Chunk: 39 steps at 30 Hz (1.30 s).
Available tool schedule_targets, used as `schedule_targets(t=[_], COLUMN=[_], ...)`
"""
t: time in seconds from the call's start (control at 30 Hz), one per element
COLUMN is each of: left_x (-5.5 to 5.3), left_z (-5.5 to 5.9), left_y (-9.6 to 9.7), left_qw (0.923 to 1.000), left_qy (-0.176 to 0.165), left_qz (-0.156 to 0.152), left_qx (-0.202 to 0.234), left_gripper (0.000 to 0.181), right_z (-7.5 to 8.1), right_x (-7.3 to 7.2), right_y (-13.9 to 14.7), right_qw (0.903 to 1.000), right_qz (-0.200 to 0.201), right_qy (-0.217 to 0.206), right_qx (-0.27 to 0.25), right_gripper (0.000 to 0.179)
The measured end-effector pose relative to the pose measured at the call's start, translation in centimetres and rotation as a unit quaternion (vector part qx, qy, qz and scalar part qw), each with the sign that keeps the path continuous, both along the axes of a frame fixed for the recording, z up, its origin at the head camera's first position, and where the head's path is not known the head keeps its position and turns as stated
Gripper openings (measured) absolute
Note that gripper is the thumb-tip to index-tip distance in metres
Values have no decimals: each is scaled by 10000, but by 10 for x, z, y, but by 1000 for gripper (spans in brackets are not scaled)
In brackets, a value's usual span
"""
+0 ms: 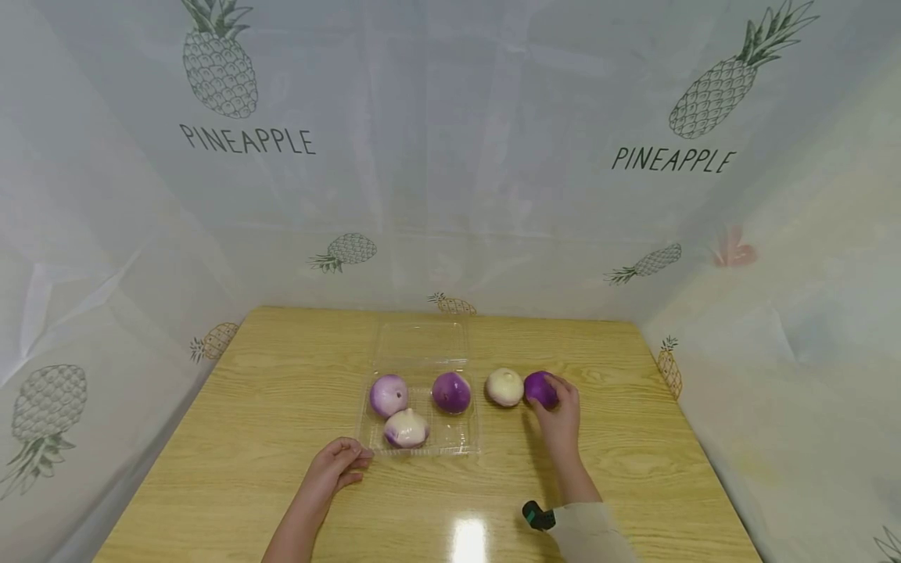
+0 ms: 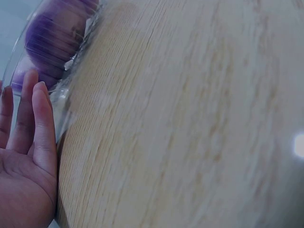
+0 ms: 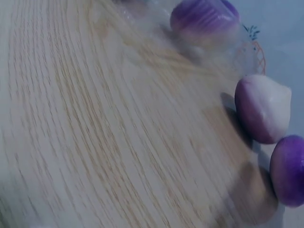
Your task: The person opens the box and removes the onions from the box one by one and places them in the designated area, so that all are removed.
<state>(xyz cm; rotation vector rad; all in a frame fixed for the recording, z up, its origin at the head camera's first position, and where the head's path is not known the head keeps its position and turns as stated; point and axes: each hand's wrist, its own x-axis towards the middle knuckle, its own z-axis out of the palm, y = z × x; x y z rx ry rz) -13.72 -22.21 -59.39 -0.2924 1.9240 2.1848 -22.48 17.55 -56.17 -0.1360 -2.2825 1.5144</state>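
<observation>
My right hand [image 1: 559, 418] holds a deep purple turnip [image 1: 540, 389] between thumb and fingers. The turnip rests on the table beside a cream one [image 1: 504, 387]; the right wrist view shows this purple turnip [image 3: 289, 171] and the cream one's purple side [image 3: 263, 109], but not the hand. My left hand [image 1: 336, 467] touches the front left corner of an open clear plastic box [image 1: 443, 450], fingers fairly straight in the left wrist view [image 2: 28, 156]. Inside the box lie a lilac turnip [image 1: 388, 396], a cream-and-purple one [image 1: 407, 428] and a purple one [image 1: 451, 392].
The box's clear lid [image 1: 422, 342] lies folded back toward the rear. A wooden table [image 1: 281, 375] carries everything. White pineapple-print sheeting [image 1: 450, 195] hangs behind and at both sides. A dark strap-like piece [image 1: 538, 516] sits by the right sleeve.
</observation>
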Motion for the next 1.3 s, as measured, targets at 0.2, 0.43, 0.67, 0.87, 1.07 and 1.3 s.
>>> schedule_targets(t=[0.2, 0.43, 0.67, 0.87, 1.07, 1.3], left_x=[0, 0, 0, 1, 0, 1], left_z=[1, 1, 2, 4, 4, 4], left_y=[-1, -1, -1, 1, 2, 3], left_qw=[10000, 9998, 9999, 10000, 10000, 9999], left_qy=[24, 146, 98, 46, 35, 30], left_qz=[-27, -154, -93, -26, 11, 32], left_qx=[29, 70, 87, 76, 74, 96], left_gripper=[17, 17, 15, 16, 17, 17], right_z=[2, 8, 13, 7, 3, 1], right_x=[3, 12, 22, 28, 35, 39], right_y=[-16, -41, -70, -89, -106, -116], right_qw=[9987, 9980, 9957, 9933, 9906, 9898], right_qz=[11, 279, 708, 1035, 1350, 1278], right_qy=[485, 533, 573, 423, 218, 421], right_qx=[151, 175, -178, -308, -67, 466], right_gripper=[46, 42, 38, 41, 42, 40])
